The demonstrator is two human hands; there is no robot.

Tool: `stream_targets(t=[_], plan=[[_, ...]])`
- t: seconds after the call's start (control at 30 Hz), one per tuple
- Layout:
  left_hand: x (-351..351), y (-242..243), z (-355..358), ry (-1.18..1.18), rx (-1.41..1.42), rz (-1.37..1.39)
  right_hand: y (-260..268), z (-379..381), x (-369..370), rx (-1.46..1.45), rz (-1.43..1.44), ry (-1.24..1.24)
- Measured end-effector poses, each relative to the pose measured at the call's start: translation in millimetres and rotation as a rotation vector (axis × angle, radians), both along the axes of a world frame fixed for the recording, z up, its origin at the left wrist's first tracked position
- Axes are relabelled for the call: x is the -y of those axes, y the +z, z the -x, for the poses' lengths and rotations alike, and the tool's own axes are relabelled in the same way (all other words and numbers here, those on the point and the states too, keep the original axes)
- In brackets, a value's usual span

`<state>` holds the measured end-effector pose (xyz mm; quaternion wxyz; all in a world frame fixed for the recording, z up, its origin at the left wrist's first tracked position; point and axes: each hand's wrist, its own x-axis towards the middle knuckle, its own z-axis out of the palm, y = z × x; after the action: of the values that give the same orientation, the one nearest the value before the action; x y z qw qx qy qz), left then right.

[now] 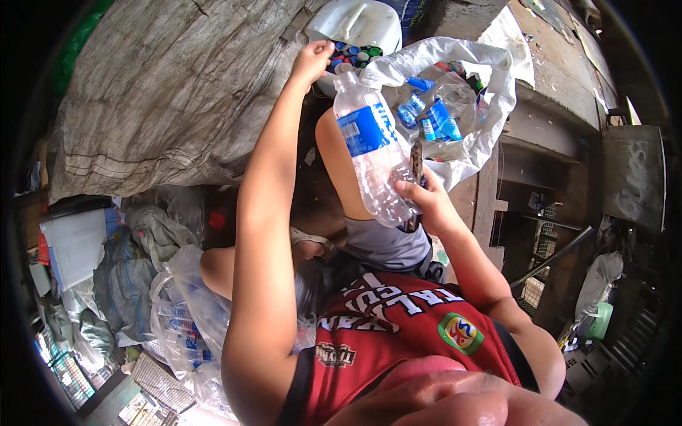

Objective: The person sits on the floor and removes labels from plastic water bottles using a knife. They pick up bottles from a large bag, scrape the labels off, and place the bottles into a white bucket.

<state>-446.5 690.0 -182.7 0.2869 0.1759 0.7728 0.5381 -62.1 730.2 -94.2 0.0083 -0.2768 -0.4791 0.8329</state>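
Note:
My right hand [429, 199] grips the lower part of a clear plastic bottle [381, 173] with a blue label. A narrow, rusty blade [416, 160], apparently a knife, is held in the same hand alongside the bottle. The bottle tilts away from me, its neck towards the caps; whether the neck bears a cap is unclear. At the opening of a cut white plastic jug [367, 26], my left hand [314, 61] has its fingers bent close together. Anything between those fingertips is too small to tell. Blue, green, red and white bottle caps [354, 52] fill the jug's opening.
To the right of the jug, an open white woven sack [493, 69] holds torn blue labels [439, 117] and clear film. A large grey woven sack [154, 101] bulges at the left. Below it sits a clear bag of plastic bottles [186, 325]. Wooden boards [559, 64] border the right side.

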Motion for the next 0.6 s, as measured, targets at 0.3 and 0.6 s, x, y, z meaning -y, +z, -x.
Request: stream_targets(t=[0.3,0.6], plan=[[211.1,80.9,-207.0,-0.102,0.295,-0.849,12.9,108.1,77.1,-0.319,-0.014,0.369],[321.2,54.4,-213.7,0.535,0.098,-1.181,-10.3,148.6,159.9,-0.282,-0.065,0.562]])
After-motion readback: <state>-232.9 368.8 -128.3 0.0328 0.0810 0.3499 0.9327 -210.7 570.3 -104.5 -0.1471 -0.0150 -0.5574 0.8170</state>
